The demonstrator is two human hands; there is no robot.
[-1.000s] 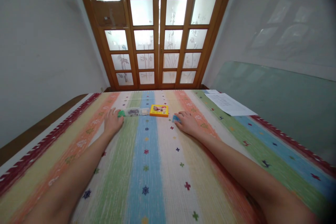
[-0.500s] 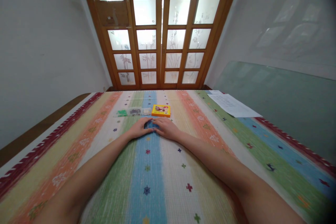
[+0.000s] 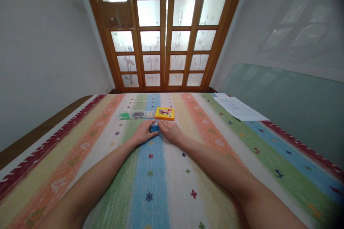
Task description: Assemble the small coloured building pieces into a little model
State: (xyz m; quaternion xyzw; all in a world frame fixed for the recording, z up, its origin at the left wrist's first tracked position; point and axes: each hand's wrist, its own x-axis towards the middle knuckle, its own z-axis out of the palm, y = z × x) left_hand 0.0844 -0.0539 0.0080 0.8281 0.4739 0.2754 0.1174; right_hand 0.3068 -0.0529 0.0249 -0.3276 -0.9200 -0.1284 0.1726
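Between my hands is a small blue item with a white top edge [image 3: 154,127], partly covered by fingers; its kind is too small to make out. My left hand [image 3: 143,132] curves round its left side, thumb in front and fingers behind. My right hand [image 3: 170,130] is closed against its right side, fingers bent over the edge. Just beyond them lies a yellow box [image 3: 165,113] with a printed picture. Left of that box is a clear plastic case [image 3: 145,115] with green and dark small contents in it.
A striped, patterned cloth [image 3: 188,182] covers the table. White printed sheets [image 3: 239,108] lie at the far right. Behind the table stand wooden doors with glass panes [image 3: 166,39], and a pale green panel [image 3: 290,96] leans along the right wall.
The blue item now shows a white upper edge and more of its front. My right fingers have drawn back a little to the right, and the hands are slightly farther apart.
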